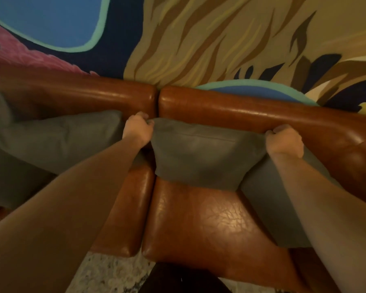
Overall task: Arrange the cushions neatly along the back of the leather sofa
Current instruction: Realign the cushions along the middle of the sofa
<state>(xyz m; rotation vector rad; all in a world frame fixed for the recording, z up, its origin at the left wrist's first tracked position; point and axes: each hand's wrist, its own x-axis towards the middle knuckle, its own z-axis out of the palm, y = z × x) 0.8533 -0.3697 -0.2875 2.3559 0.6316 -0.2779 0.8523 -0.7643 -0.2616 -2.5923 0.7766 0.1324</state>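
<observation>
A grey-green cushion (201,154) stands against the backrest of the brown leather sofa (199,218), just right of the seam between two sofa sections. My left hand (138,129) grips its top left corner. My right hand (284,140) grips its top right corner. To the left, a second grey cushion (59,138) leans on the backrest. A third grey cushion (268,208) lies to the right, partly under my right forearm.
The sofa backrest (241,106) runs across the view below a wall painted with a colourful mural (199,39). Speckled floor (106,273) shows at the bottom, beside something dark (178,278) at the bottom centre.
</observation>
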